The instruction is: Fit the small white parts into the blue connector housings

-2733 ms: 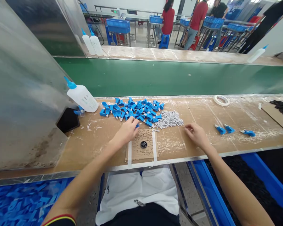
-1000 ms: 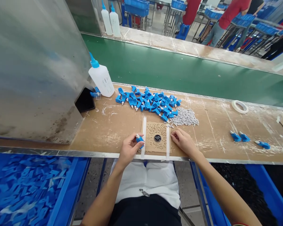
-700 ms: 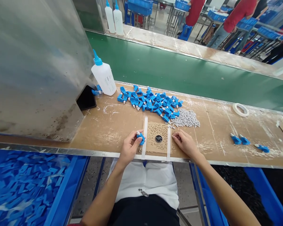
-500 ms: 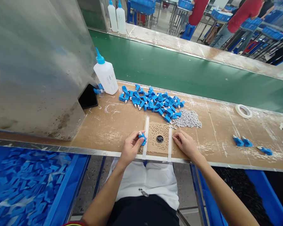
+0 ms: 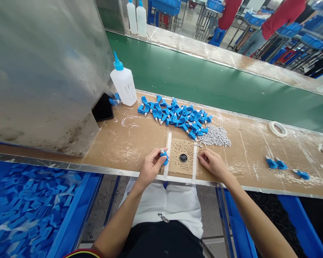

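Between the thumb and fingers of my left hand (image 5: 150,166) is a blue plastic part (image 5: 164,157) with a white tip, held at the left edge of a cardboard pad (image 5: 177,166). White tape strips run along both sides of the pad, and a small round black dish (image 5: 183,157) sits on it. My right hand (image 5: 211,163) rests by the right tape strip, fingers pinched together; what they hold, if anything, is too small to make out. Behind the pad lie a pile of blue parts (image 5: 174,113) and a heap of small grey pieces (image 5: 216,136).
A white bottle (image 5: 124,86) and a dark flat object (image 5: 103,107) stand beside the metal housing (image 5: 48,71) at left. Right: tape roll (image 5: 278,129), several blue parts (image 5: 271,163). Bins (image 5: 78,211) flank my legs. People in red work beyond the green belt (image 5: 204,75).
The view has shifted slightly. The blue part in my left hand has turned a little. My right hand stays pinched beside the pad.
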Tool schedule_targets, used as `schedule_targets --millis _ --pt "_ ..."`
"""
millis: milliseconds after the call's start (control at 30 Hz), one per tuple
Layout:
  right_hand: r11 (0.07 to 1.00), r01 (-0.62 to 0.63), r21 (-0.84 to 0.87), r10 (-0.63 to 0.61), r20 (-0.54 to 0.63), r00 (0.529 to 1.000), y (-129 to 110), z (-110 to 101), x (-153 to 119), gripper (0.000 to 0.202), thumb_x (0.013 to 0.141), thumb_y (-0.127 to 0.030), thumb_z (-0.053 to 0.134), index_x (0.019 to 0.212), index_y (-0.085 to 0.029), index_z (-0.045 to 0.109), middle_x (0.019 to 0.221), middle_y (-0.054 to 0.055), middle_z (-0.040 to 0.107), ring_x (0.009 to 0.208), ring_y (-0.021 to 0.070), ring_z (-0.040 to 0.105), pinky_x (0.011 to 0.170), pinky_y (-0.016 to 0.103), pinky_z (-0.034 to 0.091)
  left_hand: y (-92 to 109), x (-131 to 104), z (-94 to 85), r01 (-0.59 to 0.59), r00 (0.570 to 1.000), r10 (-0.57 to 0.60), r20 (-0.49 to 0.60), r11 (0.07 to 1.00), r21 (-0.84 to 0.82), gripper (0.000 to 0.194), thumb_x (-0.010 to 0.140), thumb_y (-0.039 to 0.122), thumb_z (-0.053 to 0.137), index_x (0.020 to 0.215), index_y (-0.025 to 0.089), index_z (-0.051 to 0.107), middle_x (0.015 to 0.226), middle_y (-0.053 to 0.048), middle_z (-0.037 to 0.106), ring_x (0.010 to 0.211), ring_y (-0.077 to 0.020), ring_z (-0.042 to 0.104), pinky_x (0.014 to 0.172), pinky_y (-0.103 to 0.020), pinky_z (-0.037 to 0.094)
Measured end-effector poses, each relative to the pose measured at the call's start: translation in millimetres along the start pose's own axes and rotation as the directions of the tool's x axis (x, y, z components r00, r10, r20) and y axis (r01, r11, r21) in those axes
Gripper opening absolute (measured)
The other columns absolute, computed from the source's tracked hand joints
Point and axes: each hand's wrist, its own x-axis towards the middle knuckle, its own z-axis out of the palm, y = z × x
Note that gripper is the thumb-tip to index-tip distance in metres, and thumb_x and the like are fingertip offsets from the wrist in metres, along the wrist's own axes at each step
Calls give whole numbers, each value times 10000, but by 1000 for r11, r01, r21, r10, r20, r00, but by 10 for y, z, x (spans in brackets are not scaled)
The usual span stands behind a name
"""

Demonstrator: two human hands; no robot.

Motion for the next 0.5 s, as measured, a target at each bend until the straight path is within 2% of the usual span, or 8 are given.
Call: schedule_targets --millis 100,300,500 --pt "1000 -23 5 23 6 1000 -21 -13 29 118 919 -236 483 842 -232 572 759 40 630 624 171 568 607 290 475 26 -4 4 -11 1000 11 5 1000 11 391 852 467 720 1085 154 754 983 -77 693 871 -173 664 788 -271 568" --pt "997 -74 7 73 89 993 -107 -126 118 110 887 -230 490 793 -231 546 708 25 611 578 160 535 555 281 442 43 -16 1 -20 1000 20 6 999 24 389 861 478 711 1082 160 751 919 -61 675 826 -166 651 762 -271 558" --pt "999 46 -25 -39 234 971 -428 -153 321 113 900 -183 507 803 -230 542 728 16 614 627 155 568 597 265 429 30 -5 3 -34 999 34 13 999 12 416 860 495 712 1093 152 749 925 -65 660 832 -163 641 758 -259 541"
